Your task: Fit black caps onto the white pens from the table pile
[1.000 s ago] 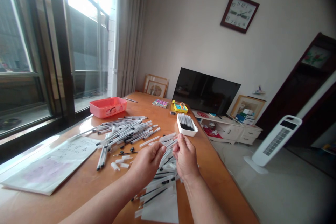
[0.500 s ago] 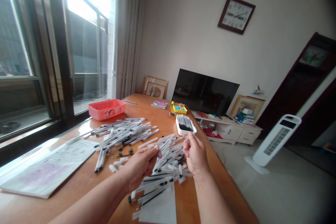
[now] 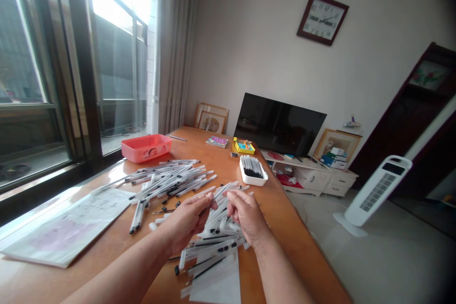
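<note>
My left hand (image 3: 194, 213) is closed in a pinch around a thin pen (image 3: 213, 195), most of which my fingers hide. Opposite it, my right hand (image 3: 245, 211) pinches a small translucent piece that looks like a pen cap (image 3: 225, 193). The fingertips of both hands are close together above a loose heap of clear pen barrels, black-tipped refills and caps (image 3: 224, 242). To the left lies a larger pile of pens with black ends (image 3: 174, 178). Beyond my right hand stands a white box (image 3: 256, 181) filled with pens in a row.
A red plastic bin (image 3: 146, 148) stands near the window, with a paper booklet (image 3: 53, 228) at the table's left. Farther back are a magazine (image 3: 217, 141) and a yellow box (image 3: 245, 147). The wooden table's right edge (image 3: 302, 228) drops to the floor.
My right hand has moved left and slightly down, away from the white box, bringing its fingertips close to those of my left hand. My left hand has shifted slightly.
</note>
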The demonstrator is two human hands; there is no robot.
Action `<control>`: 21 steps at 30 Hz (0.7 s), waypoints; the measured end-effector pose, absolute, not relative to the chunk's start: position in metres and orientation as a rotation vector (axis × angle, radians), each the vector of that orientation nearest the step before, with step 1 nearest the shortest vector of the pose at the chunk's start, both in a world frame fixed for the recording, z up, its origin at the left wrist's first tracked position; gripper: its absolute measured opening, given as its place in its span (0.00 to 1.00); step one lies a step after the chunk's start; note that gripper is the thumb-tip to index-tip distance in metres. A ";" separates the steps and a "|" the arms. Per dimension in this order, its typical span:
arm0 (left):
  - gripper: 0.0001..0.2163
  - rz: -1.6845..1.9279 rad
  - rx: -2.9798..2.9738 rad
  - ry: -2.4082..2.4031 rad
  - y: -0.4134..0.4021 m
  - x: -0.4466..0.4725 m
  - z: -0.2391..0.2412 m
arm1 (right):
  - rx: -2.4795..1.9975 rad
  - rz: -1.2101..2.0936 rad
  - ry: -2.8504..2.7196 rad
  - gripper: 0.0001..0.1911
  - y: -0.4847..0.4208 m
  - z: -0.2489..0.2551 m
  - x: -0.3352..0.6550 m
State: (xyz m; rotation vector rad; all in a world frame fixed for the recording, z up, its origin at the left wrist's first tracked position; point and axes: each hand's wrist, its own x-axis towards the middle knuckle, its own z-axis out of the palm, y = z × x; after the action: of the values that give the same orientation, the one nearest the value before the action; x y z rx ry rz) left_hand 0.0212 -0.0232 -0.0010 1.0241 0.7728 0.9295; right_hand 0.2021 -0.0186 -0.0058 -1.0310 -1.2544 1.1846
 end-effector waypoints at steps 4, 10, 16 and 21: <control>0.22 0.893 1.097 0.820 -0.023 0.023 -0.003 | -0.903 1.290 -1.072 0.20 -0.018 -0.008 0.189; 0.29 1.009 1.179 0.961 -0.016 0.018 -0.010 | -0.835 1.234 -0.746 0.20 -0.011 -0.006 0.195; 0.23 1.023 1.334 1.026 -0.017 0.024 -0.004 | -0.825 1.190 -0.718 0.19 -0.012 -0.004 0.198; 0.23 1.048 1.279 0.978 -0.013 0.021 -0.012 | -0.799 1.167 -0.776 0.17 -0.014 -0.004 0.193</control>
State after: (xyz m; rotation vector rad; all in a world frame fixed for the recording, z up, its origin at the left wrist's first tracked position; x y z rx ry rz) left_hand 0.0213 -0.0131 -0.0119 1.2786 0.9776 1.0478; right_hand 0.1926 -0.0140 -0.0035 -0.7988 -0.7757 1.1667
